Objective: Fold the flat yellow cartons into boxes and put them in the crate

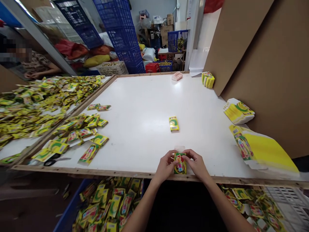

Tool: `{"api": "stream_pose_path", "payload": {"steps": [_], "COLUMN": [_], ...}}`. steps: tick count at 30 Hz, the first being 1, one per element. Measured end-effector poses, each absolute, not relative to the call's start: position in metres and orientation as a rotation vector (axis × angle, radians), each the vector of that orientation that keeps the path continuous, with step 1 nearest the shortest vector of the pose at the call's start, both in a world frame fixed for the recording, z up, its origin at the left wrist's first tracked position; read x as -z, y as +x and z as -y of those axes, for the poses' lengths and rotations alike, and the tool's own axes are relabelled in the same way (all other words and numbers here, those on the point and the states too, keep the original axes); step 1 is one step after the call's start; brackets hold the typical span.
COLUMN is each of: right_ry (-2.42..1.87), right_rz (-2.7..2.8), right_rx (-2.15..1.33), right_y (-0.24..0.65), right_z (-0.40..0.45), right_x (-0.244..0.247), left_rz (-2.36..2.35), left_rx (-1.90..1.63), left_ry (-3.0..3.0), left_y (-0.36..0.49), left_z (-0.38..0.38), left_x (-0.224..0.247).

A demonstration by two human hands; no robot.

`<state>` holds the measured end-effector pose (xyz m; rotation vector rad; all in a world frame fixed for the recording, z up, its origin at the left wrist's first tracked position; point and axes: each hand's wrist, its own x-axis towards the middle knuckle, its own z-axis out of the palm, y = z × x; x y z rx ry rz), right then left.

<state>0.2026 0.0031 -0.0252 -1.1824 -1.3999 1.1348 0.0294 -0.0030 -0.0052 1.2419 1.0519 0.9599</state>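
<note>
Close to the table's front edge, my left hand (166,166) and my right hand (196,163) both grip a small yellow-green printed carton (180,163). Its far end shows a pale flap standing out. My fingers are curled along both its sides, with the thumbs on the printed face. Farther out on the white tabletop (140,129) lies another yellow carton (173,123), apart from both hands. Stacks of flat yellow cartons (263,148) lie along the right side.
Loose cartons (82,133) and black-handled scissors (55,159) lie at the left, beside a wooden rail. Beyond it is a large carton heap (48,103), with a person seated behind. A blue bin of cartons (108,206) stands below the table. Cardboard (272,80) walls the right.
</note>
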Motion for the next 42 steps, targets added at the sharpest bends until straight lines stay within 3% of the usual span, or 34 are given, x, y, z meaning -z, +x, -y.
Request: {"api": "stream_pose_path", "payload": {"steps": [8, 26, 38, 42], "right_ry": [-1.192, -1.315, -1.207, -1.303], "right_rz": [1.334, 1.349, 1.513, 1.576], "right_rx": [-0.989, -0.961, -0.965, -0.852], "right_y": [0.195, 0.191, 0.202, 0.195], "right_z": [-0.008, 0.002, 0.008, -0.032], "right_x": [0.021, 0.004, 0.009, 0.0], "left_rz": [-0.954, -1.25, -1.165, -1.405], "left_rx": [-1.19, -1.213, -1.2, -1.392], "left_ry": [1.113, 1.158, 1.33, 1.29], "left_y": [0.039, 0.053, 0.042, 0.0], "left_z": [-0.008, 0.0, 0.012, 0.038], "left_x": [0.004, -0.004, -0.003, -0.016]}}
